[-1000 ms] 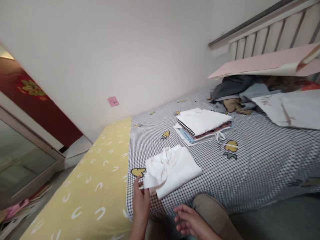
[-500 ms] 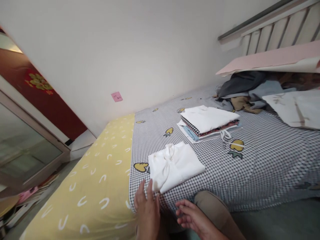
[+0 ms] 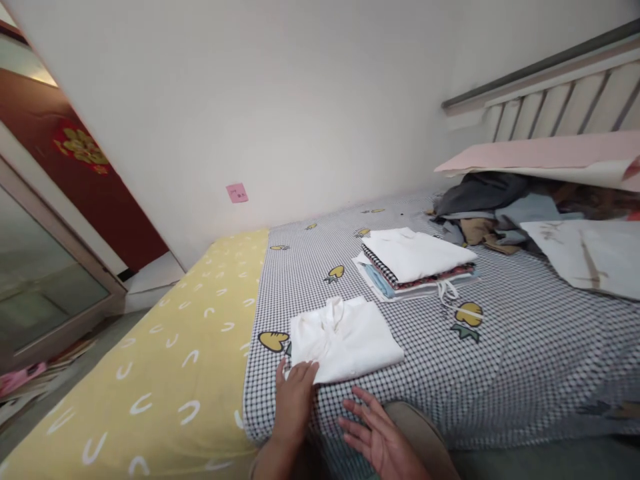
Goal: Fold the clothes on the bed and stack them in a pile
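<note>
A white folded garment (image 3: 355,343) with a tied bow at its collar lies on the checked part of the bed near the front edge. My left hand (image 3: 296,397) rests at its near left corner, fingers apart and laid over the cloth edge; its thumb is hard to make out. Just below the garment's front edge, my right hand (image 3: 380,437) hovers with spread fingers, palm partly up, holding nothing. Farther back sits a stack of folded clothes (image 3: 417,257), white on top, with checked, red and light blue layers and a white tie hanging out.
Loose dark, grey and brown clothes (image 3: 493,193) are heaped at the back right beneath a pink sheet (image 3: 545,152). A white cloth or bag (image 3: 595,257) lies beside them. Yellow patterned bedding (image 3: 195,347) covers the left side. A wall (image 3: 310,100) rises behind.
My left hand has reached onto the garment's near left corner. The right hand's fingers have spread wider. The view has shifted slightly, and the garment keeps its place and folded shape.
</note>
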Demonstrator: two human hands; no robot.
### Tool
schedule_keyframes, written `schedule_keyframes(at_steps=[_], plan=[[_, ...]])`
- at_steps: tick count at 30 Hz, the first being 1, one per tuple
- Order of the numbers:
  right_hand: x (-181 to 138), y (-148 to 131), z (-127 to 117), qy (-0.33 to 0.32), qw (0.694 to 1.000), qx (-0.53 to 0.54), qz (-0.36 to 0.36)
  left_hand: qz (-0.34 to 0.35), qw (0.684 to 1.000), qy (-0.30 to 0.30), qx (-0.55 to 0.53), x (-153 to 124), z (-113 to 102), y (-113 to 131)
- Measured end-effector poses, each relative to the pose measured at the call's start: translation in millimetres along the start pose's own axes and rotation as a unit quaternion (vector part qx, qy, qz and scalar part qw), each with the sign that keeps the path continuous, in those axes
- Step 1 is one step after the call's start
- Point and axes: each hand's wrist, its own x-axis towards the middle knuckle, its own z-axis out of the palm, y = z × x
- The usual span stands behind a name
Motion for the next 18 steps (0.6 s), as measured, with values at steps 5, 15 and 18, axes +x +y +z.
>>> schedule_keyframes(at_steps=[5, 15, 18], plan=[[4.7, -1.9, 1.8, -0.021, 1.0, -0.001, 0.006, 0.037, 0.999, -0.004, -0.021, 22.9, -30.1, 12.2], [37.0, -16.5, 52.1, -0.035, 0.986, 0.1, -0.125, 0.074, 0.995, -0.002, -0.068, 19.0, -17.5, -6.1], [54.9, -23.3, 67.3, -0.011, 0.983, 0.105, -0.148, 0.097, 0.993, 0.009, -0.07, 16.2, -10.5, -10.8]])
